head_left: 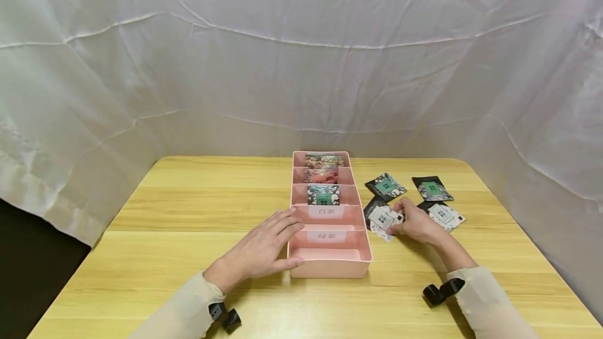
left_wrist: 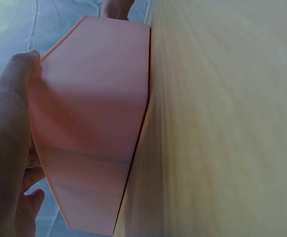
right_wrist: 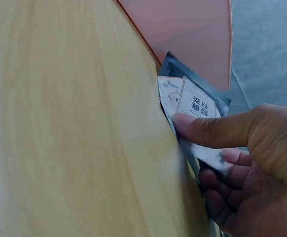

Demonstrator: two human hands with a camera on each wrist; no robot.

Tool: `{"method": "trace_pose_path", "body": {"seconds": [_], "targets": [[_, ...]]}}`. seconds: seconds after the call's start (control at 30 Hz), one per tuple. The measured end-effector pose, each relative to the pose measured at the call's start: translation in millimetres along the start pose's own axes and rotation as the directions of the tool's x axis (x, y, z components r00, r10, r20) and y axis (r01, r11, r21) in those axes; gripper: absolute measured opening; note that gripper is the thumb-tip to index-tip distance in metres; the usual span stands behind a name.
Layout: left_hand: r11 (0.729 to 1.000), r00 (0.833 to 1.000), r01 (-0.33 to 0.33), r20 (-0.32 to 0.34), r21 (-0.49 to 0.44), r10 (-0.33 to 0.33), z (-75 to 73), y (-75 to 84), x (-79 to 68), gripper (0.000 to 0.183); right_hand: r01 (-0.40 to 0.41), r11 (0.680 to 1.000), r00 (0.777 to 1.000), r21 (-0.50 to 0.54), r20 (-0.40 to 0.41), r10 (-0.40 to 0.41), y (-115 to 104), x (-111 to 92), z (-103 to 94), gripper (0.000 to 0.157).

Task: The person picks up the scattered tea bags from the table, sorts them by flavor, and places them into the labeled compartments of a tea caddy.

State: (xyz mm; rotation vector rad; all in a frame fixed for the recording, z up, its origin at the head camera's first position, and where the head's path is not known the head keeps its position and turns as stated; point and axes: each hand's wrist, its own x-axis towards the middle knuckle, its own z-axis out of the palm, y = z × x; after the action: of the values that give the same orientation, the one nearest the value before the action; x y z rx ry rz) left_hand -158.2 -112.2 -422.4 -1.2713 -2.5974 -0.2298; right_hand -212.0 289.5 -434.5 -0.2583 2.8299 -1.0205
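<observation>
A pink divided box [head_left: 330, 268] stands lengthwise on the table, its nearest two compartments labelled and showing bare floors. My left hand [head_left: 264, 245] rests on the box's left rim, fingers fairly straight, the thumb near the front corner. Right of the box, my right hand [head_left: 416, 223] pinches a white-and-black tea sachet [right_wrist: 197, 101] between thumb and fingers. In the head view this sachet overlaps the box's right side. Tea sachets fill the farther compartments, among them a green-labelled sachet [head_left: 323, 195] and a red sachet [head_left: 321, 174].
Beyond the right hand lie a green-labelled sachet [head_left: 386, 186], another dark green sachet [head_left: 432, 189] and a white sachet [head_left: 445, 215] over a dark one. The wooden table [head_left: 188, 208] ends at a hanging pale cloth [head_left: 301, 82] behind and at the sides.
</observation>
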Motion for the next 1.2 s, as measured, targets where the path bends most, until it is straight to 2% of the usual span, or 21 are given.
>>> {"method": "trace_pose_path", "body": {"seconds": [0.23, 0.4, 0.47, 0.67, 0.9, 1.03, 1.2], "targets": [[1.000, 1.000, -0.002, 0.000, 0.003, 0.002, 0.2, -0.3, 0.0, 0.083, 0.016, 0.985, 0.999, 0.173, -0.053, -0.007, -1, 2, -5.7, 0.053], [1.000, 1.000, -0.003, -0.001, 0.003, 0.003, -0.6, -0.4, 0.4, 0.083, 0.029, 0.976, 0.998, 0.216, -0.067, -0.015, -2, 0, -9.6, 0.029], [1.000, 1.000, -0.004, 0.000, 0.002, 0.004, -0.8, -0.4, 0.4, 0.083, 0.028, 0.978, 0.997, 0.208, -0.079, -0.012, -4, -1, -10.3, 0.025], [1.000, 1.000, -0.003, 0.002, 0.001, 0.003, -0.8, -0.2, 0.1, 0.082, 0.051, 0.986, 0.990, 0.162, -0.140, -0.028, -10, -4, -12.1, 0.029], [1.000, 1.000, -0.009, -0.004, 0.006, 0.009, 0.0, -1.4, 0.2, 0.082, 0.157, 0.981, 0.968, 0.115, -0.217, -0.129, -23, -6, -16.2, 0.025], [1.000, 1.000, -0.019, -0.014, 0.000, 0.019, 0.3, -1.9, 0.5, 0.082, 0.179, 0.959, 0.970, 0.219, -0.200, -0.136, -33, -8, -20.4, 0.026], [1.000, 1.000, -0.018, -0.009, -0.006, 0.017, 0.4, -1.9, 0.9, 0.083, 0.167, 0.906, 0.979, 0.390, -0.177, -0.104, -44, -9, -24.3, 0.027]]}}
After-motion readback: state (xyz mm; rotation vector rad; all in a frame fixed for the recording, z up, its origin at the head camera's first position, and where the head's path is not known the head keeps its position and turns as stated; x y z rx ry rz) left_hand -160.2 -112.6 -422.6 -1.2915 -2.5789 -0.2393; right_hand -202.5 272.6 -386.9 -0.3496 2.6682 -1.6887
